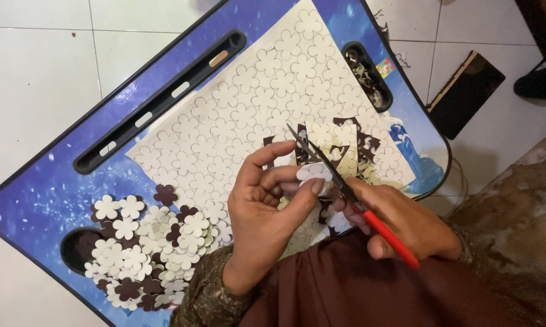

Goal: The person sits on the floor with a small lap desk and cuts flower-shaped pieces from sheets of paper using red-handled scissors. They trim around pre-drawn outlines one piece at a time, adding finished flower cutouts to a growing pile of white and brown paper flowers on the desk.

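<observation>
Left hand (267, 206) closed in a pinch, thumb and fingers in a tight grip on a small white flower cutout (312, 172); right hand (406, 221) wrapped shut around red-handled scissors (345, 188), blades parted around the cutout's edge; both held just above a white sheet (249, 103) printed with flower outlines, spread on a blue table (37, 194); heap of cut white and brown flowers (146, 242) piled at the table's left, well apart from the scissors.

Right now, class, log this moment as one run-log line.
left hand: holds flower piece | right hand: scissors open, cutting | pile: on tray
</observation>
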